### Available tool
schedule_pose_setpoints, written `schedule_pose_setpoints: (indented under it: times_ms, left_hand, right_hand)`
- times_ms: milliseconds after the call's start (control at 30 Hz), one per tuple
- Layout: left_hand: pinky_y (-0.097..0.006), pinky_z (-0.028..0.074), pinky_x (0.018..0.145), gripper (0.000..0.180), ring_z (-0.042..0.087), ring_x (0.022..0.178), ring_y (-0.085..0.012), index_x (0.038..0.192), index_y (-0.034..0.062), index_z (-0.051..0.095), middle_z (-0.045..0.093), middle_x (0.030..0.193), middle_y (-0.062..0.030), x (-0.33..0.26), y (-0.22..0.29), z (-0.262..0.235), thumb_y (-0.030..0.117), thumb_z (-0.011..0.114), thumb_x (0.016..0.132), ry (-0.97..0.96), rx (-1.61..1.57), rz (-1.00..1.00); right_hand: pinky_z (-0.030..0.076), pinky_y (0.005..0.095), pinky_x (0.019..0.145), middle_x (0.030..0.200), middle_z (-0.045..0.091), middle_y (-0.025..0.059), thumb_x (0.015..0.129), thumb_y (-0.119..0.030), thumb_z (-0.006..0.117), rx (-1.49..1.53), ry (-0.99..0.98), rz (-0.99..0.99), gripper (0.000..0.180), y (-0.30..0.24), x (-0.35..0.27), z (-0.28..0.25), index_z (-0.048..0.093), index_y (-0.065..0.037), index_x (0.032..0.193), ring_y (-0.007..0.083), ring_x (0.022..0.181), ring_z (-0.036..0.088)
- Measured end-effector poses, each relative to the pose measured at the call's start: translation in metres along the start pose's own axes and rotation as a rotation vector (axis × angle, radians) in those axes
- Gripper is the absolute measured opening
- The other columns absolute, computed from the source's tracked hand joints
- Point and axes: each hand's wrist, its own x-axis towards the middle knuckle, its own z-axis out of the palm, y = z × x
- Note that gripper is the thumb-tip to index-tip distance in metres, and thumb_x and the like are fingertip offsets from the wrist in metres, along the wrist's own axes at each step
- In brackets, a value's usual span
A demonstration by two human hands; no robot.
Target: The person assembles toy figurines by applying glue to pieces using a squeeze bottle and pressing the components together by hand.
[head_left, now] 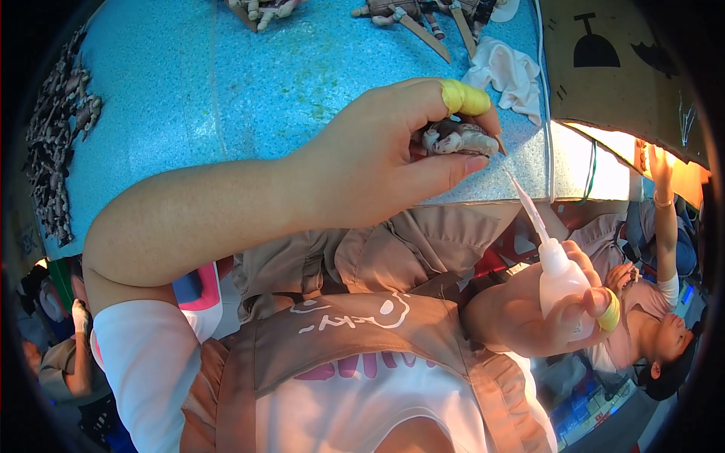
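Observation:
My left hand [408, 143] reaches over the blue table, its fingers closed round a small painted figurine [462, 140] in white and dark brown. Fingers hide part of the piece; a yellow wrap [464, 98] covers one fingertip. Lower right, beyond the table's near edge, my right hand [563, 317] is closed on a white squeeze bottle [559, 264]. The bottle's long thin nozzle points up and left toward the figurine, with a gap between them. Another yellow wrap circles a finger of that hand.
Dark small figures [64, 136] lie heaped along the table's left edge. More figures with wooden sticks [423, 34] lie at the far side, beside a crumpled white cloth [506, 75]. A cardboard sheet [612, 53] stands far right. Other people sit at right [642, 302] and left [68, 355].

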Motion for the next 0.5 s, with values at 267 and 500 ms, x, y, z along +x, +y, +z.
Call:
schedule_pose_setpoints:
  times_ms: [267, 500]
  left_hand:
    - [-0.024, 0.045, 0.083, 0.033, 0.056, 0.095, -0.0111, 0.116, 0.0004, 0.047, 0.055, 0.102, -0.0054, -0.002, -0.004, 0.000, 0.000, 0.059, 0.085, -0.009, -0.047, 0.015]
    - [-0.024, 0.046, 0.083, 0.033, 0.057, 0.094, -0.0118, 0.117, 0.0002, 0.047, 0.055, 0.101, -0.0056, -0.001, 0.000, 0.000, 0.002, 0.059, 0.086, -0.017, -0.098, -0.040]
  right_hand:
    - [0.050, 0.0425, 0.065, 0.088, 0.058, 0.0025, 0.078, -0.011, 0.064, -0.033, -0.126, -0.058, 0.014, 0.005, 0.002, -0.007, 0.058, -0.005, 0.089, 0.0260, 0.073, 0.058]
    - [0.051, 0.0424, 0.065, 0.087, 0.057, 0.0031, 0.077, -0.012, 0.064, -0.028, -0.126, -0.045, 0.015, 0.004, 0.002, -0.011, 0.058, -0.005, 0.089, 0.0271, 0.073, 0.058]
